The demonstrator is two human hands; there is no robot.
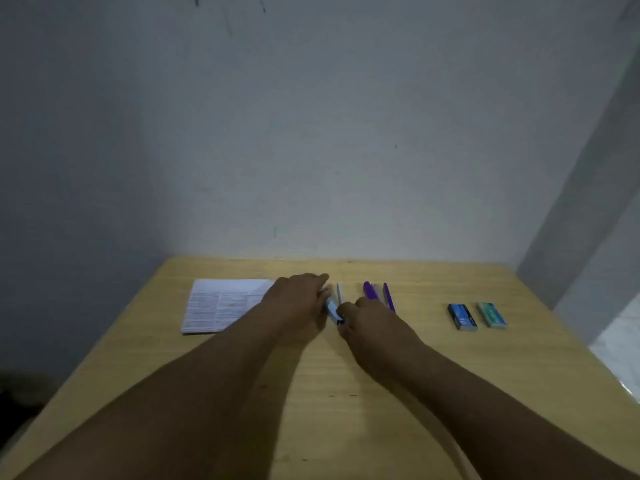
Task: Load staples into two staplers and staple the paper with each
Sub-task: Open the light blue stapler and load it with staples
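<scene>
Both hands, left (300,303) and right (369,323), close their grip on the light-blue stapler (333,309) beside the paper (221,304).

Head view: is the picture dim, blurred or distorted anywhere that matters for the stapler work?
Head view: dim overall, the forearms dark; the left hand and right hand are motion-blurred over the light blue stapler; wide-angle bend tilts the wall edge at right; print on the paper is unreadable.
</scene>
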